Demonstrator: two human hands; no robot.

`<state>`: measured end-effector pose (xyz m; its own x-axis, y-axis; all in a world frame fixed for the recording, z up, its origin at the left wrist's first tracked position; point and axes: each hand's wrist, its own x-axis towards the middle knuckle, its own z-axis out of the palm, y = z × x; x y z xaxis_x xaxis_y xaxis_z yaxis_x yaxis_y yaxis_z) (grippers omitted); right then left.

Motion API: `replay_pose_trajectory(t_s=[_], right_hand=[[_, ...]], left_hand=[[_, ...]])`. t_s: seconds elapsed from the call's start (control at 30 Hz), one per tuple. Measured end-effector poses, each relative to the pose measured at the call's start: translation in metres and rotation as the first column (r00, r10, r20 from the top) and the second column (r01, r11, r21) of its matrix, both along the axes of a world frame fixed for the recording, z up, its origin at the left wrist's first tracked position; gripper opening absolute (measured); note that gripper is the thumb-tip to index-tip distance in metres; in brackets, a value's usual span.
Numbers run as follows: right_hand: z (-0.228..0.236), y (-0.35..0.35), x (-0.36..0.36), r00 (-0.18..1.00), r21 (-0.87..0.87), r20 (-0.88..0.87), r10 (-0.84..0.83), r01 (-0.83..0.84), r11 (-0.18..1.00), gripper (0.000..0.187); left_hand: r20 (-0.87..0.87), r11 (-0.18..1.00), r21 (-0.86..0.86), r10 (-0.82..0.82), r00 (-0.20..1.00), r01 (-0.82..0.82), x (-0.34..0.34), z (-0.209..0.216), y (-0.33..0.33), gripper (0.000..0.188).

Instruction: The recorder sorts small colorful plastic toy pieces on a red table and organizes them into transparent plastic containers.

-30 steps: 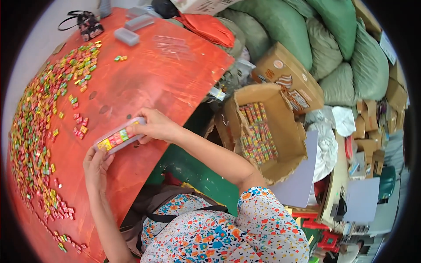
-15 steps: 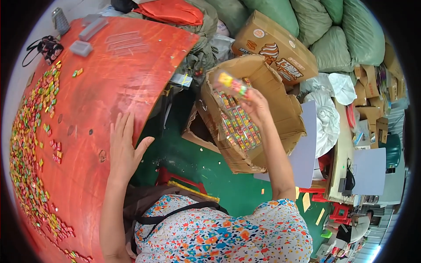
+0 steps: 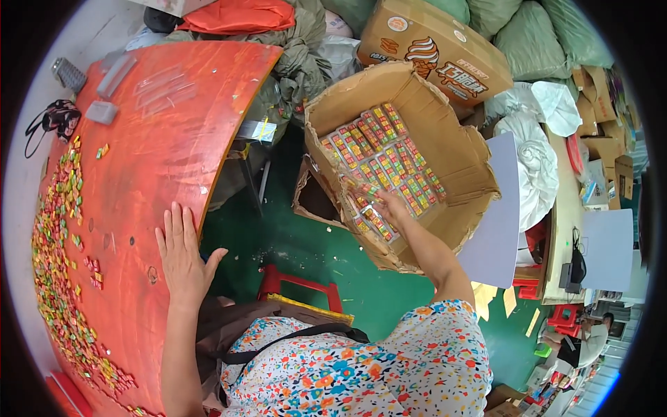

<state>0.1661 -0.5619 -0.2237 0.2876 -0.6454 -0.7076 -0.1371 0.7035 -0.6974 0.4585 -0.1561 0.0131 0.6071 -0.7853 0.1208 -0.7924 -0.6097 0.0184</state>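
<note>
in the right hand (image 3: 394, 208) i see fingers closed narrowly on the near end of one clear plastic tray of bright wrapped sweets (image 3: 363, 189), inside the left part of one open brown cardboard carton (image 3: 458, 167), over packed trays i cannot count exactly. its long axis slants, far end pointing up-left, near end down-right toward the palm. the left hand (image 3: 184, 264) lies flat on one red table (image 3: 167, 160), thumb spread wide. one red plastic stool (image 3: 272, 281) stands below.
</note>
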Motion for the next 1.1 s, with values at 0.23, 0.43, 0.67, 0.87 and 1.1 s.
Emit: replay_pose_trajectory(t_s=[0.23,0.43,0.67,0.87,1.1], right_hand=[[0.006,0.04,0.027,0.996,0.09,0.091,0.001,-0.01,0.996,0.026],[-0.004,0.047,0.022,0.99,0.101,0.119,-0.08,0.068,0.993,0.024],[-0.018,0.001,0.01,0.992,-0.04,-0.031,-0.122,0.12,0.992,0.031],[-0.019,0.025,0.017,0.984,-0.056,0.037,-0.176,0.178,0.982,0.031],[-0.023,0.034,0.022,0.982,0.049,0.035,-0.186,0.184,0.982,0.034]], left_hand=[[0.021,1.0,0.0,0.01,1.0,-0.01,0.001,-0.002,0.001,0.101],[0.047,1.0,-0.002,0.008,0.999,-0.008,0.002,-0.001,0.003,0.1],[0.045,1.0,0.02,0.007,0.999,-0.008,0.0,-0.001,0.001,0.098],[0.059,0.999,0.044,0.01,0.998,-0.012,0.001,-0.002,0.001,0.098],[0.068,0.999,0.041,0.024,0.997,-0.027,0.0,0.0,-0.001,0.098]])
